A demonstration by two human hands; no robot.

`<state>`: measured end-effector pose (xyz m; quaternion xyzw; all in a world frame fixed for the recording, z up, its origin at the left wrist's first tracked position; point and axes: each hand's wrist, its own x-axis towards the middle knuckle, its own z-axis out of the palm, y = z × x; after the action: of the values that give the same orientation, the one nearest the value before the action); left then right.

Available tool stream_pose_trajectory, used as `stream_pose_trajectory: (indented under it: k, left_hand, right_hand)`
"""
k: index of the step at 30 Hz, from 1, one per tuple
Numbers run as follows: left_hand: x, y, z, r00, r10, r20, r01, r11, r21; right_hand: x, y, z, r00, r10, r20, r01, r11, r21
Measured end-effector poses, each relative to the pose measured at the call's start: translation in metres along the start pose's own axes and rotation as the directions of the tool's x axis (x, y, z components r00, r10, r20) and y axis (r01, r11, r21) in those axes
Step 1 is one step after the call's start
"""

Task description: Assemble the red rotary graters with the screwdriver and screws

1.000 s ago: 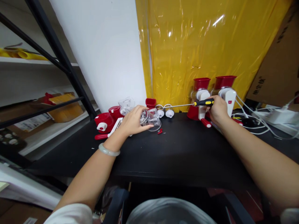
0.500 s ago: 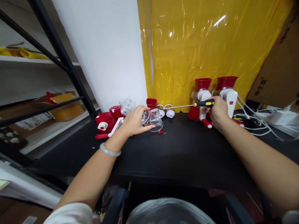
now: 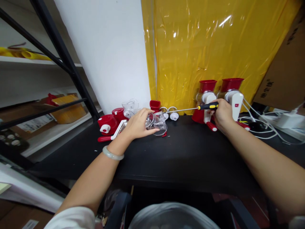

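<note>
The left hand [image 3: 138, 124] partly hides the clear plastic part [image 3: 159, 122] it holds

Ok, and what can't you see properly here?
All in the head view:
Clear part: partly hidden by the left hand.
Screwdriver: its handle's end is hidden by the right hand; its tip is too small to tell if it touches the clear part.
Brown box: cut off by the right edge.
Label: too blurred to read.

Left hand [image 3: 138, 124] cupped, right hand [image 3: 223, 114] wrapped into a fist
</note>
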<state>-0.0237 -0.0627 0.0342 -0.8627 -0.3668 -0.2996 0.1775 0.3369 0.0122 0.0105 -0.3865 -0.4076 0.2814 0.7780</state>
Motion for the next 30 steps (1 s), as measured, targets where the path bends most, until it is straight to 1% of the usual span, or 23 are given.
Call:
stream_pose_trajectory:
  k: [16,25,30]
  left_hand:
    - [0.0001,0.0007,0.0019,1.0,-0.005,-0.028,0.005,1.0,0.001]
    - [0.0004,0.0065,0.0005,1.0,-0.011,-0.022,0.011,1.0,0.022]
    - [0.0004,0.0079,-0.0002,1.0,-0.022,-0.014,0.022,1.0,0.008]
  right_hand:
    - [-0.0017,-0.0027,0.0022,1.0,0.011,0.004,-0.011,1.0,0.019]
    - [-0.0034,-0.0012,0.0027,0.999,-0.036,0.012,0.036,0.999,0.004]
    - [-0.0038,-0.0009,0.0028,0.999,-0.031,0.019,0.031,0.999,-0.016]
